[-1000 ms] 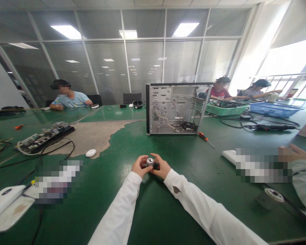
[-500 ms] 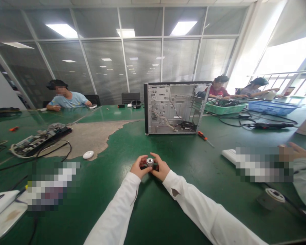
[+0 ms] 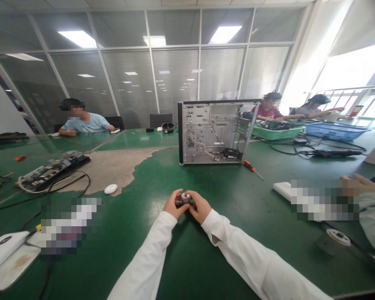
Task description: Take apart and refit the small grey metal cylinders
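Between my two hands is a small grey metal cylinder, upright, with a dark opening in its top face. My left hand curls round its left side, thumb across the front. From the right, my right hand grips it too, fingers bent over the far side. The fingers hide much of the cylinder, and I cannot tell whether its base touches the green table. Beyond the hands stands an open computer case, its metal inside and loose cables showing.
An orange-handled screwdriver lies by the case. A larger metal cylinder sits at right, near another person's hand. At left are a circuit assembly, a white oval object and cables. Green and blue baskets stand behind.
My right fingers have closed in over the far side of the cylinder. The view has shifted slightly, and the cylinder stays between both hands.
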The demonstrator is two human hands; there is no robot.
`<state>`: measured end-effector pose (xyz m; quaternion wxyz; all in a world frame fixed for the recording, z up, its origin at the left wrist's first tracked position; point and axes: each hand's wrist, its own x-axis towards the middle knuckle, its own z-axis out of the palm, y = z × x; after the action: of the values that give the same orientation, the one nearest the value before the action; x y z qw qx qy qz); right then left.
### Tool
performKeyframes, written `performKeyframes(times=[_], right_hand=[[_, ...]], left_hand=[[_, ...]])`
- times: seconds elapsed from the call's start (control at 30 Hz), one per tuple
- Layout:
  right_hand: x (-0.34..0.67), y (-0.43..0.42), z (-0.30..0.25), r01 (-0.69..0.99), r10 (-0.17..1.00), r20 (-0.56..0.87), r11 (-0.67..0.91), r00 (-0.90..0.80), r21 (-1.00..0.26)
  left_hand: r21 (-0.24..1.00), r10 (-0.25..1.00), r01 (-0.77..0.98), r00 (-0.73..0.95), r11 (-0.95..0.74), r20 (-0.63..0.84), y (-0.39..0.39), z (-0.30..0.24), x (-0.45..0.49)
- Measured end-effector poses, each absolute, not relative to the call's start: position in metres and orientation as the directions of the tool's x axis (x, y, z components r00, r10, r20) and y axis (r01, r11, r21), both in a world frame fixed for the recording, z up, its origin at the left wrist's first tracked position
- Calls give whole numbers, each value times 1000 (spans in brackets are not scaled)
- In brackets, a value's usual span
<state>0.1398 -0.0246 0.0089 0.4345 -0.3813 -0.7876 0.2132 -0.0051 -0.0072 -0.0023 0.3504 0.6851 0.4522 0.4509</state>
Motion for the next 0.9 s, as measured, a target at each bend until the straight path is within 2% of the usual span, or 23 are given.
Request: performKeyframes(times=[0.17, 0.27, 0.37, 0.47, 0.57, 0.63, 0.77, 0.9], right_hand=[[138, -26, 12, 416, 820, 487, 573, -303, -706], [135, -26, 13, 350, 864, 433, 500, -256, -792], [132, -23, 11, 162, 925, 324, 357, -199, -920], [131, -20, 7, -147, 968, 172, 146, -184, -978], [131, -21, 8, -430, 972, -34, -134, -233, -893], [132, -24, 11, -534, 948, -147, -282, -282, -797], [133, -28, 15, -606, 901, -254, -426, -351, -672], [135, -26, 17, -627, 851, -337, -525, -403, -576]], left_hand=[[892, 936, 292, 189, -344, 298, -8, -2, -5], [914, 940, 241, 180, -328, 290, -8, -2, -7], [944, 953, 157, 137, -290, 270, -5, -2, -9], [959, 959, 98, 131, -266, 252, -4, 2, -11], [932, 950, 198, 127, -305, 284, -9, 8, -10], [877, 931, 314, 134, -364, 338, -15, 14, -8], [748, 856, 417, 231, -516, 462, -26, 21, -5], [696, 827, 449, 263, -561, 497, -30, 24, -3]])
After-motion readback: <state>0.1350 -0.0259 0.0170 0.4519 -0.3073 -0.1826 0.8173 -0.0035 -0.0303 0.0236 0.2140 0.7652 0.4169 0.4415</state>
